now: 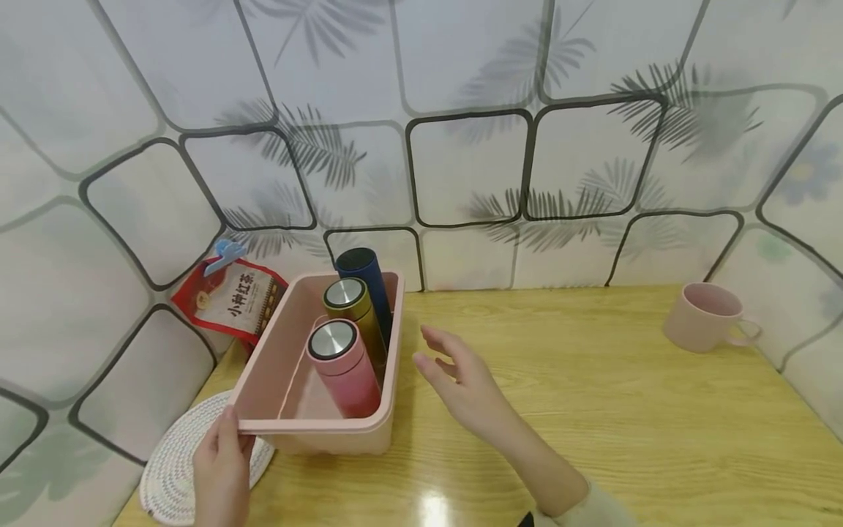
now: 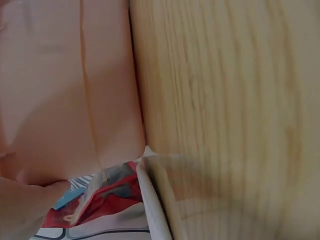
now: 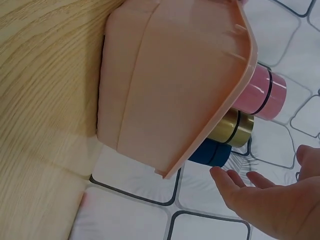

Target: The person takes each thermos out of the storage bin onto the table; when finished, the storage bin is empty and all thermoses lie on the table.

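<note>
Left hand point(image 1: 224, 468): fingers and thumb are gripping the near-left rim of a pale-pink rectangular plastic bin point(image 1: 329, 441).
Right hand point(image 1: 464, 380): loosely bent fingers are hovering right of the bin, touching nothing.
Bin: it is sitting on a yellowish wood-grain table point(image 1: 560, 410).
Bin contents: a glossy pink cylindrical bottle point(image 1: 349, 377), a gold cylindrical bottle point(image 1: 358, 313) and a dark-blue cylindrical bottle point(image 1: 372, 282) are standing along the right side, pink nearest.
Packet writing: a red-and-cream packet point(image 1: 240, 304), wearing a light-blue clip point(image 1: 225, 256), is showing "小种红茶".
Mug: a pink handled mug point(image 1: 701, 322) is standing far right.

3 btls point(image 1: 365, 322); 1 ea: bin point(image 1: 329, 443), mug point(image 1: 702, 320), pkt point(image 1: 230, 298), clip point(image 1: 226, 256), mat point(image 1: 173, 457).
</note>
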The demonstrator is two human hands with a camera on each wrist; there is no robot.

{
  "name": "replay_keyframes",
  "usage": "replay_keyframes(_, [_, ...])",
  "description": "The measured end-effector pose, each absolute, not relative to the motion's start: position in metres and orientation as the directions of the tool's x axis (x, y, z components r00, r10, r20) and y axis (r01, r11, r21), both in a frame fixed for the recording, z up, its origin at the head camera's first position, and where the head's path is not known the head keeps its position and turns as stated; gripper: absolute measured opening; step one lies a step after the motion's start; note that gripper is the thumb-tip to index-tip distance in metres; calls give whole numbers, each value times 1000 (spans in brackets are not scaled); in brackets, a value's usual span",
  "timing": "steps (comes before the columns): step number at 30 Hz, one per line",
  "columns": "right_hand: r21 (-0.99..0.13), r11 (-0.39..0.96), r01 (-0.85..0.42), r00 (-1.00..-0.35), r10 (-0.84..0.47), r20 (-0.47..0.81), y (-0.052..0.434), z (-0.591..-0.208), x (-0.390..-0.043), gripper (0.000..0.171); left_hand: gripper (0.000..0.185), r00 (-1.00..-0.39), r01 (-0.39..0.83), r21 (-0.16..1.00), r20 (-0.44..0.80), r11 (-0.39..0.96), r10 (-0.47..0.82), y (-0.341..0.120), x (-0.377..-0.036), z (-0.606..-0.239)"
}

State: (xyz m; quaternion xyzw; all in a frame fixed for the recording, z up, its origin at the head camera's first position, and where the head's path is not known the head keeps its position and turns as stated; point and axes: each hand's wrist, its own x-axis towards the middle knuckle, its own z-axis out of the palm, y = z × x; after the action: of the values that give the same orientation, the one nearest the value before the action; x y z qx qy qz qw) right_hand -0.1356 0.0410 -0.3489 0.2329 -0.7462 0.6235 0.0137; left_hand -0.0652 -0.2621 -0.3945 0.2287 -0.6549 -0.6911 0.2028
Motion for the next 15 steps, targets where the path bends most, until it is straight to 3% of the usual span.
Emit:
replay_keyframes(3, [-923,94,-372,-889,-323,326,33,-352,-138,51,64,-774,48,991,-40,-123,-632,-264,-67,-404])
replay_keyframes(5, [-923,79,-378,-885,-323,335,27,-354,-139,51,55,-735,142,976,-7,-164,-678,-278,-72,-429])
replay_keyframes(8, [-931,50,-362,-887,-326,327,20,-355,-141,51,39,-708,258,943,36,-211,-706,-279,-72,-436])
replay_keyframes(10, [-937,39,-348,-888,-334,317,16,-356,-142,53,26,-698,302,930,64,-212,-713,-277,-72,-436])
replay_keyframes(13, [-947,33,-320,-894,-342,290,8,-355,-141,59,20,-714,314,920,66,-235,-697,-267,-68,-421])
replay_keyframes(15, [-951,37,-307,-896,-347,276,3,-353,-141,62,26,-720,312,921,70,-232,-691,-273,-70,-429])
